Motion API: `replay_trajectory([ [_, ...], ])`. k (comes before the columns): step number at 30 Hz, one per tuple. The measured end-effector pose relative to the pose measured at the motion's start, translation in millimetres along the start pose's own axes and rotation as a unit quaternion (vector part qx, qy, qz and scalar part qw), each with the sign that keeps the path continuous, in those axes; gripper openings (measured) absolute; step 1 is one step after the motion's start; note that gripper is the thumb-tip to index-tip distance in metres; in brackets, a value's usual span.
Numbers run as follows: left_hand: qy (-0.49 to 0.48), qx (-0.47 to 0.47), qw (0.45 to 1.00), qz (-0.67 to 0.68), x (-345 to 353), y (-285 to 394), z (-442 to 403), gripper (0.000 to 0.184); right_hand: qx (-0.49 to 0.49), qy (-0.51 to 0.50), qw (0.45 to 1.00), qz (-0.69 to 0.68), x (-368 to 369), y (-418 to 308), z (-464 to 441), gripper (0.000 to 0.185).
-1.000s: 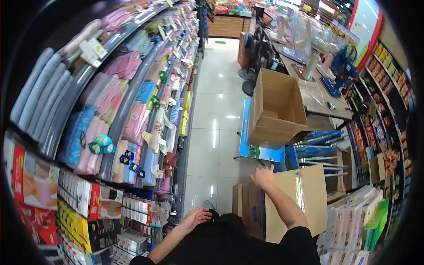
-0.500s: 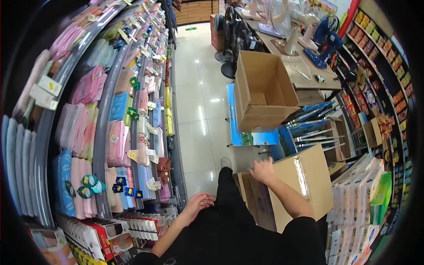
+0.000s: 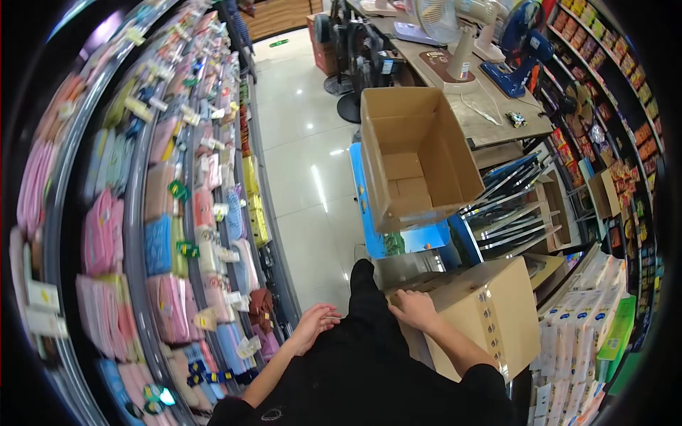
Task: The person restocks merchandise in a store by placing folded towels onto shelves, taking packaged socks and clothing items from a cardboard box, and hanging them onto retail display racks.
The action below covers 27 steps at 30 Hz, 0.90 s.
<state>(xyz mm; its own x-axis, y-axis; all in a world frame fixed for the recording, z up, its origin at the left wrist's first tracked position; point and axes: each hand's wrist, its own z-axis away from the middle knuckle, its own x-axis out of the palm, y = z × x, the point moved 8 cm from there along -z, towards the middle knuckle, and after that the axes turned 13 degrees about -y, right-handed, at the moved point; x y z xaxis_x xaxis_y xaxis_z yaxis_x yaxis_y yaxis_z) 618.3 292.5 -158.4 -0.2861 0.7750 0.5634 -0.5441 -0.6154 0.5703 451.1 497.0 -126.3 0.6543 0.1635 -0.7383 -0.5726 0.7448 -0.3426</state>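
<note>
My left hand [image 3: 316, 328] hangs beside my dark trouser leg, near the towel shelves, its fingers loosely bent and nothing in it. To the right, my right hand [image 3: 414, 310] is held over the left edge of a taped cardboard box [image 3: 517, 312]. Its fingers are slightly bent with no object in them; whether they touch the box I cannot tell. Ahead of me an open cardboard box [image 3: 419, 160] sits on a small blue folding table [image 3: 394, 245]. The inside of that box shows bare cardboard walls and bottom.
Shelves of folded towels [image 3: 170, 305] line the left side of the tiled aisle [image 3: 309, 170]. A wooden table [image 3: 472, 113] with fans, among them a blue fan [image 3: 522, 53], stands beyond the open box. Stacked white packs [image 3: 579, 319] and snack shelves [image 3: 632, 92] fill the right.
The view has moved forward and turned slightly, so the shelves slide left and the open box looks closer. My right hand has come down and a little left; my left hand stays low.
</note>
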Motion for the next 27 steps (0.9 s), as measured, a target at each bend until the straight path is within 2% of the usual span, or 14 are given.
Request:
replay_trajectory([
  [2,-0.006,-0.014,1.000,-0.024,0,33,-29,0.025,-0.013,0.015,1.000,-0.024,-31,-2,-20,0.036],
  [4,-0.015,-0.030,0.999,-0.041,5,62,-58,0.025,-0.103,0.118,0.981,-0.117,-78,-8,-31,0.031],
  [5,-0.008,-0.029,0.997,-0.070,5,81,-73,0.025,-0.095,0.120,0.980,-0.126,-96,-6,-39,0.031],
  [7,-0.007,-0.031,0.994,-0.107,11,120,-107,0.025,-0.182,0.201,0.941,-0.204,-149,-10,-47,0.021],
  [8,-0.008,-0.013,0.986,-0.165,17,141,-125,0.025,-0.175,0.204,0.940,-0.209,-167,-5,-55,0.021],
  [10,-0.011,-0.004,0.975,-0.220,27,165,-158,0.026,-0.194,0.269,0.918,-0.217,-205,5,-65,0.013],
  [11,-0.029,0.032,0.964,-0.261,33,176,-176,0.027,-0.189,0.324,0.903,-0.209,-223,12,-70,0.009],
  [12,-0.048,0.068,0.950,-0.300,42,188,-191,0.028,-0.167,0.329,0.907,-0.202,-235,21,-79,0.010],
  [13,-0.027,0.056,0.928,-0.368,49,200,-202,0.028,-0.137,0.322,0.916,-0.195,-244,29,-93,0.012],
  [15,-0.025,0.050,0.909,-0.413,65,211,-214,0.027,-0.084,0.283,0.940,-0.171,-246,35,-117,0.017],
  [20,-0.087,0.118,0.850,-0.506,85,232,-215,0.023,-0.144,0.233,0.939,-0.209,-248,-6,-151,0.016],
  [24,-0.106,0.122,0.875,-0.456,45,248,-192,0.025,-0.131,0.194,0.943,-0.235,-249,-44,-191,0.013],
  [25,-0.082,0.121,0.873,-0.465,27,254,-185,0.024,-0.149,0.198,0.942,-0.227,-249,-56,-200,0.013],
  [27,-0.025,0.099,0.879,-0.465,-13,276,-163,0.025,-0.140,0.233,0.955,-0.115,-259,-80,-217,0.015],
])
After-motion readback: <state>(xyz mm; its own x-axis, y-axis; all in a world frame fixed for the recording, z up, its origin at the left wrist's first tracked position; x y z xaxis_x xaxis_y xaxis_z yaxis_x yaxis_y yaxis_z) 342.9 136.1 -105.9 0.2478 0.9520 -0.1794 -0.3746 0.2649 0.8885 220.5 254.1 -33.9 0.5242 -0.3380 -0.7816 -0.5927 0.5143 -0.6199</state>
